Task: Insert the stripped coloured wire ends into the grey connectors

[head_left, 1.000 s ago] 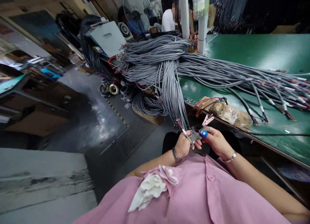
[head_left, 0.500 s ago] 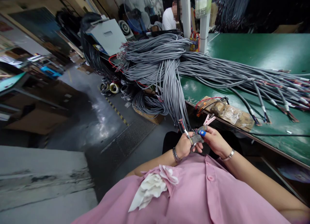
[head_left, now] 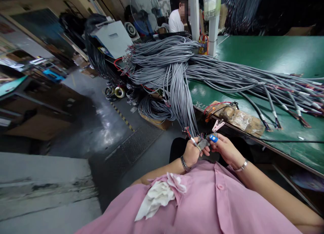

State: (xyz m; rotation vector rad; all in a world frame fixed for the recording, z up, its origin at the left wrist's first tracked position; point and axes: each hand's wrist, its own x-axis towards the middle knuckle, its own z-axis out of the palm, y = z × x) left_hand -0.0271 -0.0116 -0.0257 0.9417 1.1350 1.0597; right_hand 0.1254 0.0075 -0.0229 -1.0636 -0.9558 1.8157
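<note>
My left hand [head_left: 191,153] is closed around a grey cable whose white-sleeved end [head_left: 193,140] points up past the fingers. Coloured wires [head_left: 187,131] fan out of that end. A grey wrap [head_left: 203,145] shows around my left thumb. Facing it, my right hand [head_left: 225,149] has its thumb and finger pinched together, with a blue wrap [head_left: 213,138] on the thumb. Thin coloured wires [head_left: 203,136] stick up between the two hands. What the right fingertips pinch is hidden. Just beyond them is a pink clip [head_left: 218,126] by the table edge.
A large bundle of grey cables [head_left: 164,61] drapes over the green table [head_left: 265,48] and hangs down toward my hands. A taped wooden block [head_left: 235,118] lies along the edge. Beyond the table sits a person in white [head_left: 176,21]. A grey block [head_left: 45,186] stands at lower left.
The white-sleeved cable end has tilted slightly left with my left hand. My right thumb has turned, showing more of the blue wrap. The pink clip has shifted slightly.
</note>
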